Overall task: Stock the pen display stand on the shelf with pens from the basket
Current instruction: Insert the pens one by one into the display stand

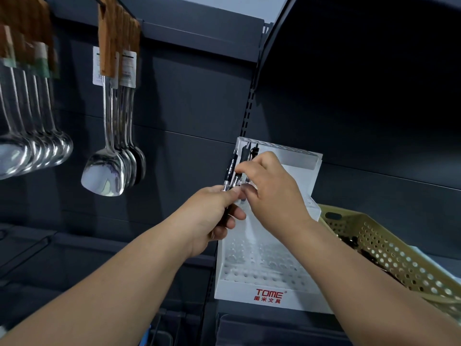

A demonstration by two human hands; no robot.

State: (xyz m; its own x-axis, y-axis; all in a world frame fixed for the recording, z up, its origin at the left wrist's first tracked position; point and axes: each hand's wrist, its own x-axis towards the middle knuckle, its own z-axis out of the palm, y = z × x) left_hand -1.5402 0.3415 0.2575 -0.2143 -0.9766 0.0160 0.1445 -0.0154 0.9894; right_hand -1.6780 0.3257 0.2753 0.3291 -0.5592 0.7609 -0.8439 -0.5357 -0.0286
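Observation:
A white pen display stand (268, 293) with rows of holes and a red TOME logo sits on the dark shelf. Two black pens (250, 152) stand in its back left holes. My left hand (212, 216) is closed around a small bunch of black pens (230, 171), held upright in front of the stand's left side. My right hand (272, 186) pinches one pen of that bunch between thumb and fingers. A beige perforated basket (389, 248) stands right of the stand, with dark pens partly visible inside it.
Steel ladles (32, 151) and spatulas (107, 173) with wooden handles hang from hooks at the left. A dark shelf (194, 23) runs overhead. A slotted upright (249, 106) stands behind the stand. A grey bin (249, 328) sits below.

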